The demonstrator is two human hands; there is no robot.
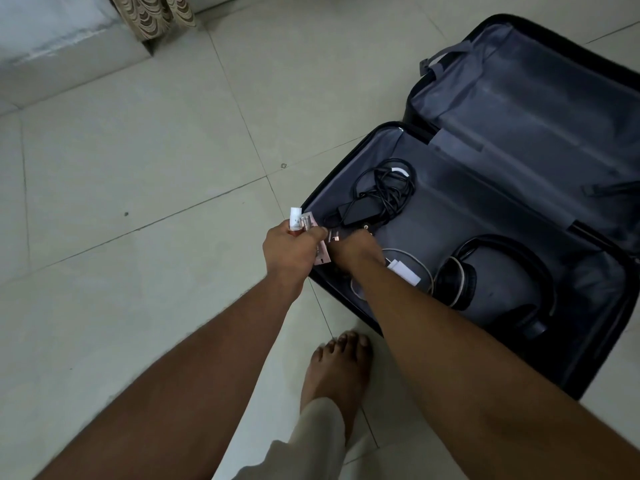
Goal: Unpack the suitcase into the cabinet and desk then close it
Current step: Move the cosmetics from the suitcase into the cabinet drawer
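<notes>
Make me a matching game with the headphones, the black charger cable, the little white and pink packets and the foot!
Things:
1. headphones
2. black charger cable
3. white and pink packets
4. bare foot

Places:
A. held in the left hand
B. on the floor tiles beside the suitcase
C. coiled at the suitcase's far left
D. lying at the suitcase's near right

Pairs: 1-D, 2-C, 3-A, 4-B

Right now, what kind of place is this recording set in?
Probably a room in a home or a guest room: pale tiled floor, a patterned curtain hanging to the floor, and an open suitcase lying on the tiles beside a bare foot.
</notes>
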